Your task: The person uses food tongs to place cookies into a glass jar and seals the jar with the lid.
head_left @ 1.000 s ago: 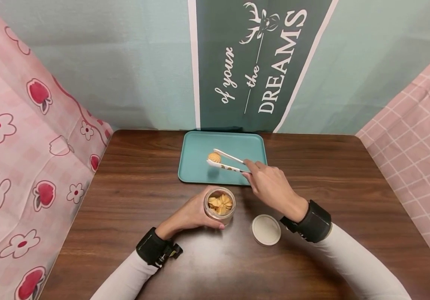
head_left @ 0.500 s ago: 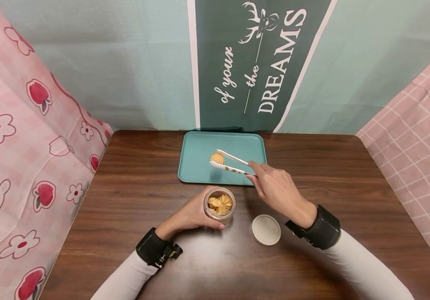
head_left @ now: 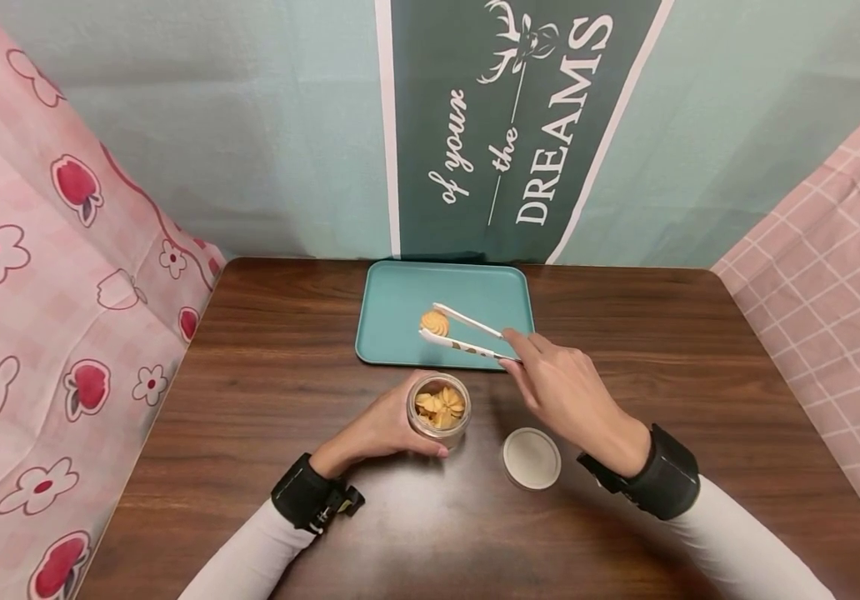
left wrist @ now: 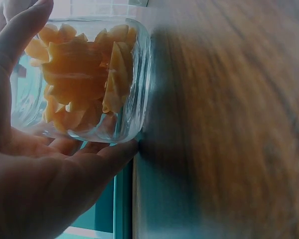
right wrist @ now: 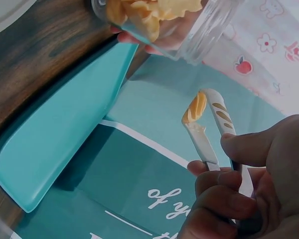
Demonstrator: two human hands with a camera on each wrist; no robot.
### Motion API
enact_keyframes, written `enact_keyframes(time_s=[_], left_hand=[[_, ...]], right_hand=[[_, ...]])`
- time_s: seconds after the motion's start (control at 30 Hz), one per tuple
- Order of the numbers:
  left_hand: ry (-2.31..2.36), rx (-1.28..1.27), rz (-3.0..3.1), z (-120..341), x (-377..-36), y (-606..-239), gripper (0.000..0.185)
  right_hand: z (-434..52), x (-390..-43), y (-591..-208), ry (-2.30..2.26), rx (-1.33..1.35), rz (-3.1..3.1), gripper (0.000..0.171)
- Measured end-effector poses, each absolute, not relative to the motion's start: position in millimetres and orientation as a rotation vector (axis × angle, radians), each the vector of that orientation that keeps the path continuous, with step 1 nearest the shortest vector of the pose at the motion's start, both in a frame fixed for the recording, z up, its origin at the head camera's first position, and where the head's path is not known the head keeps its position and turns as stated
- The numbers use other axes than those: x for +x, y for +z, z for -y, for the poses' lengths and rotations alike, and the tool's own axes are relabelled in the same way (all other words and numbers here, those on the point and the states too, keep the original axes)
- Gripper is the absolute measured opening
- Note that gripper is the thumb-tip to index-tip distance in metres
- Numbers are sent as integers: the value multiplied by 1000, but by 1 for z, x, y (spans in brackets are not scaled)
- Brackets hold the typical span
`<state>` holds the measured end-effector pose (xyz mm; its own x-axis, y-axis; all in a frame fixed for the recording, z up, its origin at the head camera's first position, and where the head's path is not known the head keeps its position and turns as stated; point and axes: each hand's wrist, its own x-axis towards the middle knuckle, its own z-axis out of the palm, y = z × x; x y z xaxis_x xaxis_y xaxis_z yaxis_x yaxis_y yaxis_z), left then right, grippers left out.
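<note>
My left hand (head_left: 381,429) wraps around a small clear glass jar (head_left: 439,410) full of golden cookies (left wrist: 84,79), standing on the brown table. My right hand (head_left: 568,392) grips white tongs (head_left: 467,333), whose tips pinch one cookie (head_left: 435,322) just over the teal tray (head_left: 400,292). In the right wrist view the tongs (right wrist: 212,129) clamp that cookie (right wrist: 194,108), with the jar (right wrist: 169,22) at the top and the tray (right wrist: 65,134) at the left.
A round white lid (head_left: 531,457) lies on the table right of the jar, under my right wrist. A teal wall with a dark green banner (head_left: 512,125) stands behind the tray. Pink patterned cloth (head_left: 47,317) hangs at the left, pink checked cloth (head_left: 827,283) at the right.
My right hand has drawn back toward me and to the right with the tongs, and the cookie has shifted slightly right over the tray. The left hand and jar stay put.
</note>
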<state>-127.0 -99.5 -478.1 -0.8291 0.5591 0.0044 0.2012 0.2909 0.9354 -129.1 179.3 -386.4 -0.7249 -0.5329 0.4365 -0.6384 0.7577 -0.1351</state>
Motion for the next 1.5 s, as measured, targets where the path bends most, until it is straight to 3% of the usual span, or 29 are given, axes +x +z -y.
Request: enact_keyframes(time_s=[0.5, 0.67, 0.87, 1.5], left_hand=[[1555, 674, -2254, 98, -126, -477, 92], [1537, 667, -2264, 98, -127, -477, 91], [1530, 681, -2276, 98, -127, -476, 93], [1529, 672, -2267, 98, -127, -476, 97]], right_hand=[[-189, -112, -376, 410, 926, 2554, 44], [-190, -105, -375, 422, 929, 2561, 36], [-192, -97, -375, 422, 936, 2533, 56], [-197, -72, -375, 437, 974, 2552, 55]])
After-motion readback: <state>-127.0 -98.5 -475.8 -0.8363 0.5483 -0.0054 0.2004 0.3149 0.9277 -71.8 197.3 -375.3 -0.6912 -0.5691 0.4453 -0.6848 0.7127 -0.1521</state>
